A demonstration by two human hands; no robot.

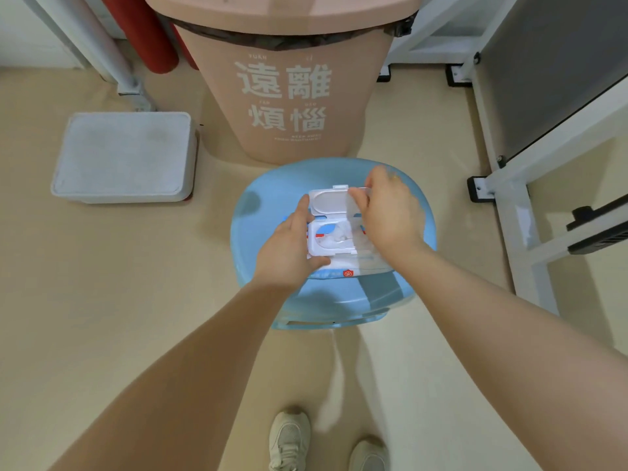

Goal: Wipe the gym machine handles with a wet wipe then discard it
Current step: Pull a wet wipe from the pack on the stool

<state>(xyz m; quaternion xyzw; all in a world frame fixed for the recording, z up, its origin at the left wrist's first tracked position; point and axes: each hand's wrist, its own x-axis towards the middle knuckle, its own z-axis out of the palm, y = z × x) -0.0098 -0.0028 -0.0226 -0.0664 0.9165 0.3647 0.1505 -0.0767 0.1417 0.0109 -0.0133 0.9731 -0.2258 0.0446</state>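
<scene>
A white wet-wipe pack (339, 256) with blue and red print lies at the centre of a blue stool (272, 205), its white flip lid (331, 202) raised. The left hand (289, 246) grips the pack's left edge; the right hand (387, 212) pinches the lid.

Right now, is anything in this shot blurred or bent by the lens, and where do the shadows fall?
Head view: the right hand is motion-blurred at its knuckles, while the left hand and the wipes pack look fairly sharp. Wide-angle distortion bows the white frame on the right and stretches both forearms. Lighting is soft and even, with no strong glare; a faint shadow falls on the stool.
</scene>
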